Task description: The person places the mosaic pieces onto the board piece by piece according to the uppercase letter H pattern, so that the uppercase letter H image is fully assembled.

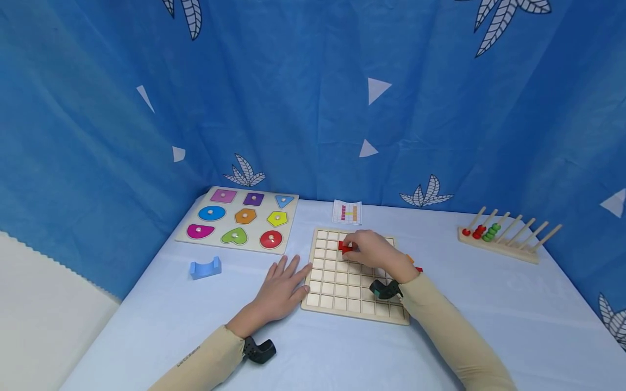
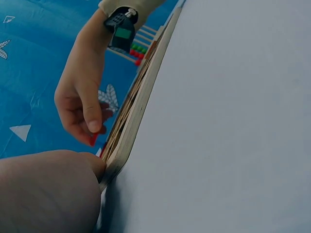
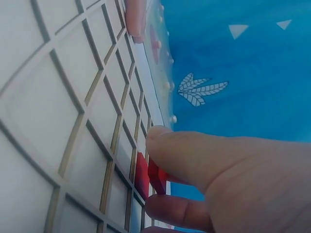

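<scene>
A pale wooden grid board [image 1: 340, 277] lies on the white-covered table. Over its far rows my right hand [image 1: 371, 251] pinches a small red tile [image 3: 156, 178] between thumb and fingers. Close beside that tile, a second red tile [image 3: 141, 175] sits in a cell of the grid. In the left wrist view the pinched tile [image 2: 94, 139] pokes out below the fingertips. My left hand [image 1: 280, 289] lies with fingers spread at the board's left edge, thumb and fingertips right at the rim, holding nothing.
Behind the board lies a pattern card [image 1: 347, 212]. A shape puzzle [image 1: 235, 217] with knobs stands far left, a blue block [image 1: 206, 268] in front of it. A bead-and-peg counter [image 1: 499, 246] is far right. Orange and red pieces [image 1: 419, 269] show past my right forearm.
</scene>
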Available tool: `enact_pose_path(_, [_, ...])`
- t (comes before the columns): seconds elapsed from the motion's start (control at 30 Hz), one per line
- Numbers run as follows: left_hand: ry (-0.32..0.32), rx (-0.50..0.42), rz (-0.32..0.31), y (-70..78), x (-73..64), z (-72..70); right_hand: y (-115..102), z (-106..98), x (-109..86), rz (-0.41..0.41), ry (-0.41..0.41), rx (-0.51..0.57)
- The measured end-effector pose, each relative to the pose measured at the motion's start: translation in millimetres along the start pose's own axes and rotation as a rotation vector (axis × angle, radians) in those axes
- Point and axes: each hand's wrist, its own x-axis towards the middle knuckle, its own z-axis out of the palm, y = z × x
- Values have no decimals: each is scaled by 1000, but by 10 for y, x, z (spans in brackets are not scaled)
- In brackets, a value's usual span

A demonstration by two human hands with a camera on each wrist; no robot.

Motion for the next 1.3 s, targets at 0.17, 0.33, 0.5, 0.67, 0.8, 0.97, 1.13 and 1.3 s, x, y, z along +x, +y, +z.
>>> enact_pose_path(0.17, [1, 4, 2, -1, 8, 0, -15, 20, 28, -5, -4, -2])
enact_pose_path(0.33, [-2, 4, -1, 1, 5, -3, -43, 41, 27, -11, -5, 15])
enact_pose_path(0.5, [-4, 2, -1, 5, 5, -9, -44, 74, 35, -15, 13, 30])
enact_pose_path(0.67, [-6, 7, 0, 10, 12, -11, -28, 101, 44, -8, 20, 29])
enact_pose_path(0.8, [-8, 2, -1, 16, 13, -23, -33, 102, 41, -8, 21, 29])
enact_pose_path(0.97, [-7, 2, -2, 12, 13, -24, -25, 109, 50, -20, 26, 17])
enact_pose_path(1.13, [-11, 12, -10, 4, 23, -11, -14, 122, 62, -15, 24, 16])
enact_pose_path(1.3, [-9, 0, -11, 6, 26, -22, -13, 136, 71, -9, 23, 14])
